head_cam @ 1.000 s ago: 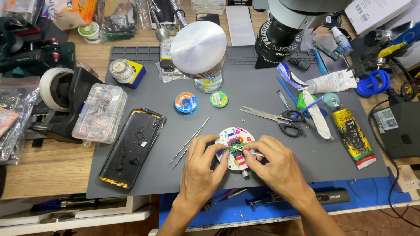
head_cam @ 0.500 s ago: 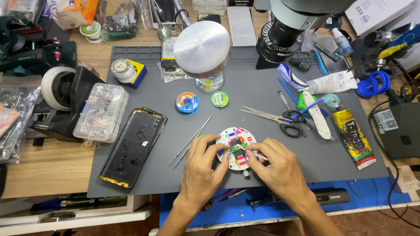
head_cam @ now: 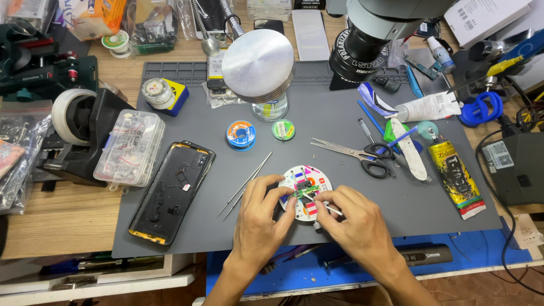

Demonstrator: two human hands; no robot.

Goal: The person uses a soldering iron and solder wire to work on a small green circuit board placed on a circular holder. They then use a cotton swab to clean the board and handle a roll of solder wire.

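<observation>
The small green circuit board (head_cam: 301, 191) sits on the round white disc (head_cam: 306, 192) on the grey mat (head_cam: 340, 130); your left hand (head_cam: 258, 224) pinches it, your right hand (head_cam: 354, 224) grips white tweezers (head_cam: 326, 205) against it.

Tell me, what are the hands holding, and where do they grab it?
The left hand pinches a tiny green circuit board by its left end, over a round colourful disc. The right hand holds a thin white stick near its far end.

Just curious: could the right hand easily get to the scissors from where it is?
Probably yes: the scissors lie on bare mat just beyond the right hand, nothing between, though its fingers hold a thin tool.
</observation>
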